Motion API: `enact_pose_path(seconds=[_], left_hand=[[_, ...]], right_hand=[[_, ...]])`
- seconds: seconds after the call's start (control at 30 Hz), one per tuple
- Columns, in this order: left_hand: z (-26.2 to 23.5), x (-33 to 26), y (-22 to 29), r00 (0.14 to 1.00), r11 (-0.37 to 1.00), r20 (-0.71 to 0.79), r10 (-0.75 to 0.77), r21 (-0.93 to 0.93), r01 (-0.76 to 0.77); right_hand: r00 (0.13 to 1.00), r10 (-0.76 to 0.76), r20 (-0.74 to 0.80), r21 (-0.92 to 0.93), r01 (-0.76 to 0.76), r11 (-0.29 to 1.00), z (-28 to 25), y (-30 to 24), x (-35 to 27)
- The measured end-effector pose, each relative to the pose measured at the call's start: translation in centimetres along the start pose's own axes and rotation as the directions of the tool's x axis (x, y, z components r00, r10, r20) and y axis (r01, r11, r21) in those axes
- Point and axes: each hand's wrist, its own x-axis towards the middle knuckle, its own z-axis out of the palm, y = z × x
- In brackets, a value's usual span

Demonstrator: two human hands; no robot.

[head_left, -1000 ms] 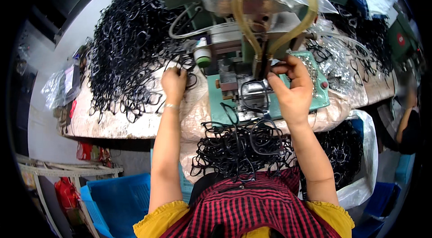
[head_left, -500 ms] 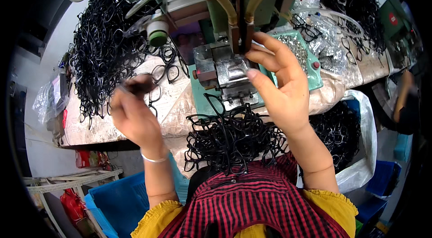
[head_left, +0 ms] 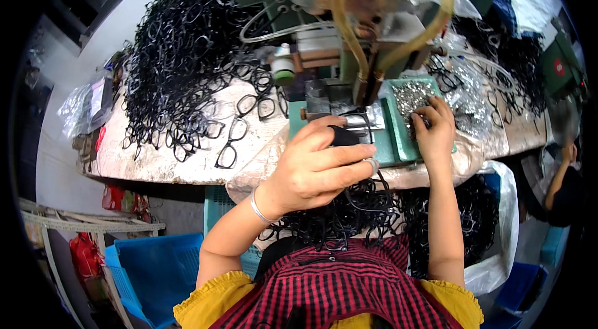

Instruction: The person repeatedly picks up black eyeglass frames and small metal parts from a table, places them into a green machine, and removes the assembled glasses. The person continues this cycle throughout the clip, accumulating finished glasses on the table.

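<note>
My left hand (head_left: 321,170) is closed around a black eyeglass frame (head_left: 369,122), held at the metal fixture (head_left: 321,97) of a green bench machine. Most of that frame is hidden behind the fingers, and a black covering shows on one finger. To the right, my right hand (head_left: 438,126) dips into a green tray (head_left: 406,153) of small shiny metal parts (head_left: 411,102). Its fingertips are pinched together among the parts; whatever they hold is too small to make out. A heap of black eyeglass frames (head_left: 336,223) lies on my lap, just below the left hand.
A large mound of black eyeglass frames (head_left: 168,61) covers the bench's left side, with loose frames (head_left: 232,142) nearer. Yellowish tubes (head_left: 445,8) loop above the fixture. Right of my lap stands a lined bin of frames (head_left: 507,204). A blue crate (head_left: 149,279) sits lower left; another person's arm (head_left: 557,176) shows far right.
My left hand has swung right from the bench's left side to the fixture, carrying a frame. My right hand has left the fixture for the parts tray. The view has shifted.
</note>
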Motion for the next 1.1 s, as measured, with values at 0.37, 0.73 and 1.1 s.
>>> enact_pose_path(seconds=[0.37,0.73,1.1], left_hand=[[0.7,-5.0,-6.2,0.546,0.674,-0.640,-0.540,0.059,0.737],[-3.7,-12.8,-6.8,0.467,0.426,-0.473,-0.747,0.199,0.882],[-4.2,-19.8,-6.4,0.558,0.369,-0.274,-0.783,0.517,0.772]], right_hand=[[0.973,0.228,0.026,0.546,-0.205,0.812,-0.3,-0.7,-0.5],[0.931,0.330,0.159,0.544,-0.362,0.757,-1.3,-1.8,-1.7],[0.954,0.278,0.111,0.514,-0.294,0.806,-2.0,-2.5,-2.9]])
